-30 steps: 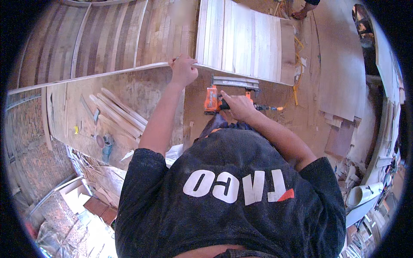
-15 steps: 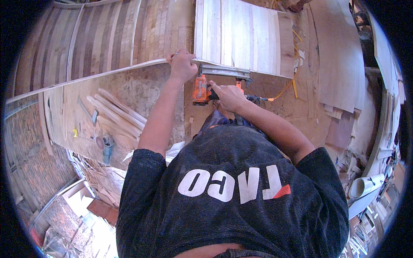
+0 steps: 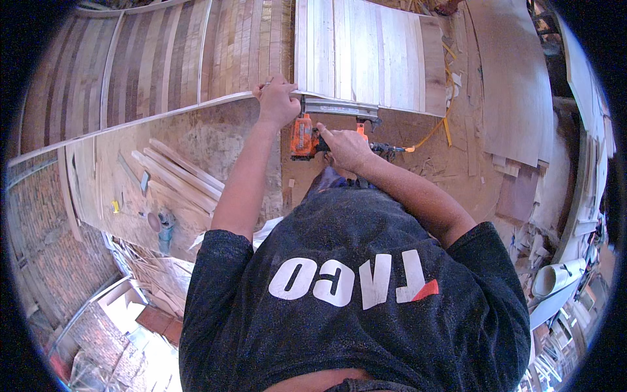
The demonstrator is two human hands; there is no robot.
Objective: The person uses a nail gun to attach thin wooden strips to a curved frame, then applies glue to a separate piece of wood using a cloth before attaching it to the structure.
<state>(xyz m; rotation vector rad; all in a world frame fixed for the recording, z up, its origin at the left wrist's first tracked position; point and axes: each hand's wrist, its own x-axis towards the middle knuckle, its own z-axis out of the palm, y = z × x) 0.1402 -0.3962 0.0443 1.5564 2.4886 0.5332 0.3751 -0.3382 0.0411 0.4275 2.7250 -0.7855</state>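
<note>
Two curved slatted wooden panels, a darker striped one [image 3: 163, 59] and a pale one [image 3: 359, 46], meet along a seam near the middle. My left hand [image 3: 277, 104] pinches the edge strip [image 3: 228, 98] just beside that seam. My right hand [image 3: 343, 147] grips the handle of an orange-and-black nail gun [image 3: 302, 136], index finger extended along its body. The gun's silver magazine [image 3: 339, 104] lies just under the pale panel's front edge, and its nose is close to my left hand; whether it touches the wood I cannot tell. A hose runs off from its right end.
A plywood board [image 3: 241, 157] carries loose wooden strips [image 3: 176, 176], an angle grinder [image 3: 163, 232] and a small yellow object [image 3: 115, 206]. Stacked sheets [image 3: 513, 85] stand at right, beside a white roll [image 3: 558, 277]. A person's bare foot [image 3: 447, 8] shows at the top.
My right hand has moved the nail gun up and left toward the seam, beneath the pale panel's edge. My left hand keeps its grip, slightly higher in the picture.
</note>
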